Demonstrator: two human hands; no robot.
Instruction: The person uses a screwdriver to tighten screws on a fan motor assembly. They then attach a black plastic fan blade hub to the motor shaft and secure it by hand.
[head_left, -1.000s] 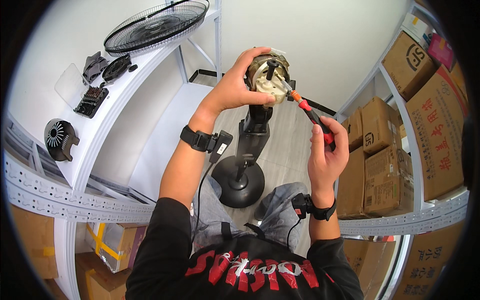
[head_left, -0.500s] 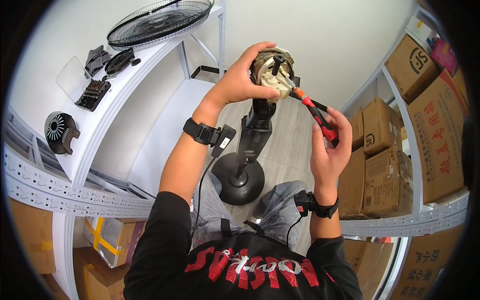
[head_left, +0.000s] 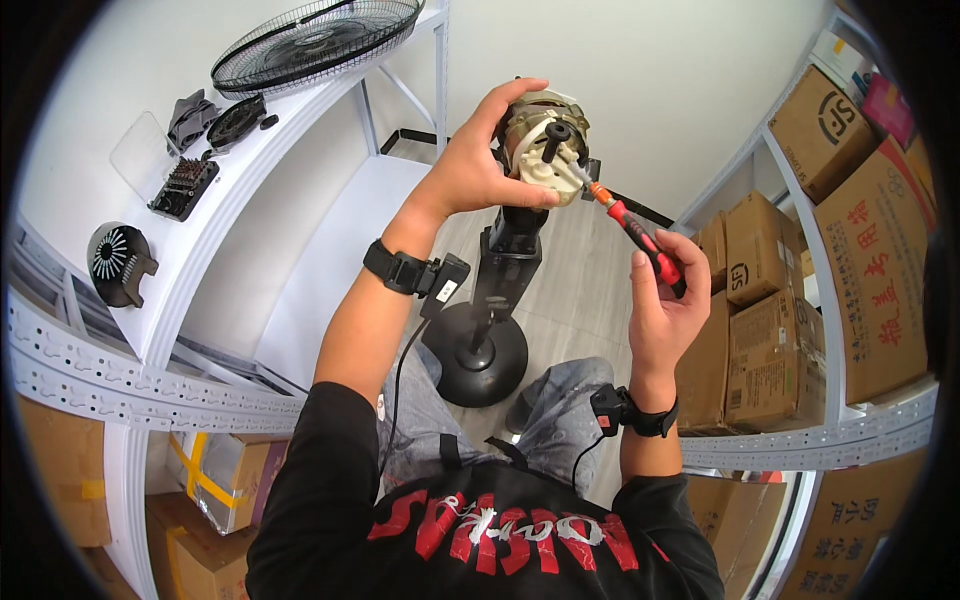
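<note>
Your left hand (head_left: 475, 165) is curled round the side of the motor unit (head_left: 548, 150), thumb on its pale housing, while your right hand (head_left: 672, 300) pinches the red-and-black screwdriver (head_left: 637, 237) lightly by the handle; the unit sits at the top of the black stand (head_left: 508, 272), whose round base (head_left: 475, 358) rests on the floor (head_left: 578, 275) near your legs; whether the tip touches the housing, I cannot tell; a slanted shaft and so loose a pinch could let the tip skid, perhaps toward your left thumb, and a sideways push might swing the head or rock the stand; the white shelf (head_left: 177, 248) at your left bears a fan grille (head_left: 318, 48), a bit case (head_left: 184, 188) and a dark cover (head_left: 122, 265); cardboard boxes (head_left: 768, 365) crowd the rack (head_left: 790, 447) at your right, with a pale wall (head_left: 640, 80) ahead.
</note>
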